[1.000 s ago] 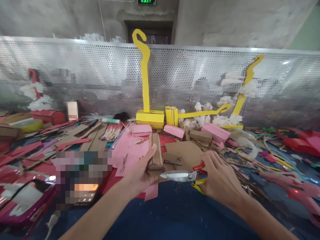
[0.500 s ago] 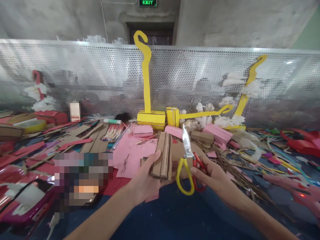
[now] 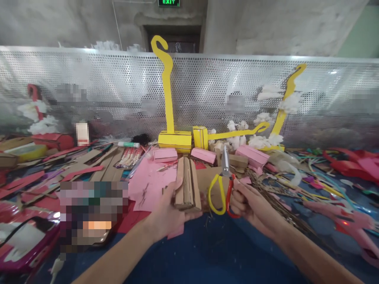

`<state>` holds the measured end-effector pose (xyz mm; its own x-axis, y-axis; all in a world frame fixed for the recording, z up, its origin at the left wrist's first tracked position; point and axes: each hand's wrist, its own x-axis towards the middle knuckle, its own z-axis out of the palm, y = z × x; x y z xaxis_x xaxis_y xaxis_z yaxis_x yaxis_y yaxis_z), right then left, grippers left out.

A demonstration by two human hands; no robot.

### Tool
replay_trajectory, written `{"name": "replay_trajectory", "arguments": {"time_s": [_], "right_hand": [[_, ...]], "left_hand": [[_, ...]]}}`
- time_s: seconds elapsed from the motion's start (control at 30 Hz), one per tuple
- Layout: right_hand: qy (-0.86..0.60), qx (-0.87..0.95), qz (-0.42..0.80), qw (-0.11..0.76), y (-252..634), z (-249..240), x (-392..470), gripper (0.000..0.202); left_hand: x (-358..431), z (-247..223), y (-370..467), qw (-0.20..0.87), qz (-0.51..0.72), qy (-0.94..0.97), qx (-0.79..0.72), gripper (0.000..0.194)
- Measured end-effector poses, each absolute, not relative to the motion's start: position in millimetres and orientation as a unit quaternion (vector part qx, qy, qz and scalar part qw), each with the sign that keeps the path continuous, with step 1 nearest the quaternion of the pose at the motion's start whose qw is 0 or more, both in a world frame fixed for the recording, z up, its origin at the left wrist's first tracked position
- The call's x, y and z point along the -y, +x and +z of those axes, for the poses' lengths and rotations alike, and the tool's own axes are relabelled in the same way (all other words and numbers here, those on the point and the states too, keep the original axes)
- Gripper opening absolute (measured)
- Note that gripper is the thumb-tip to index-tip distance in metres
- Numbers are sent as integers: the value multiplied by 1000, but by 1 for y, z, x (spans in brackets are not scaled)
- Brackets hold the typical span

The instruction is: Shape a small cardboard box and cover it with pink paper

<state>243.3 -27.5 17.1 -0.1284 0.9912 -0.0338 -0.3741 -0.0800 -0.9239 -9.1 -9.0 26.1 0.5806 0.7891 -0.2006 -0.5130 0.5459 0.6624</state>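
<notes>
A folded brown cardboard block (image 3: 187, 183) with dark seams along its length sits in my left hand (image 3: 164, 215), the thumb over its near left side. My right hand (image 3: 250, 201) is closed on the red handle loop of a pair of scissors (image 3: 225, 162). Their other loop is yellow, and the blades point away from me, close together. Apart from the block, the scissors hang just to its right. Behind them lies a flat piece of brown cardboard (image 3: 209, 179), and pink paper (image 3: 145, 183) spreads beyond my left hand.
Yellow hook-necked cardboard shapes (image 3: 174, 141) stand against a perforated metal panel (image 3: 118, 90). Small pink boxes (image 3: 165, 155) lie before them. On the right is a pink glue gun (image 3: 345, 217) with a red light; at lower left, a purple power strip (image 3: 32, 252). Paper strips (image 3: 84, 173) litter the left.
My right hand has rolled the scissors so their blades appear narrower and point slightly further right. The cardboard block has turned a little in my left hand. The whole view has shifted slightly.
</notes>
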Motion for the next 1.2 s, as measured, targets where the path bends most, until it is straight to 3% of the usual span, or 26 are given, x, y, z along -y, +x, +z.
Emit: {"name": "replay_trajectory", "arguments": {"time_s": [0.23,0.37,0.57,1.0,1.2], "right_hand": [[-349,400,677,511,231,17,37,47],[-368,377,696,488,226,16,38,48],[-399,398,671,483,230,15,34,51],[-392,407,666,487,234,11,32,44],[-483,556,496,461,237,14,29,53]], "left_hand": [[13,26,-5,856,382,253,-241,49],[14,26,-6,891,307,291,-166,59],[7,40,-14,842,422,242,-234,49],[11,40,-13,818,457,227,-265,49],[14,39,-16,831,431,247,-250,52]]}}
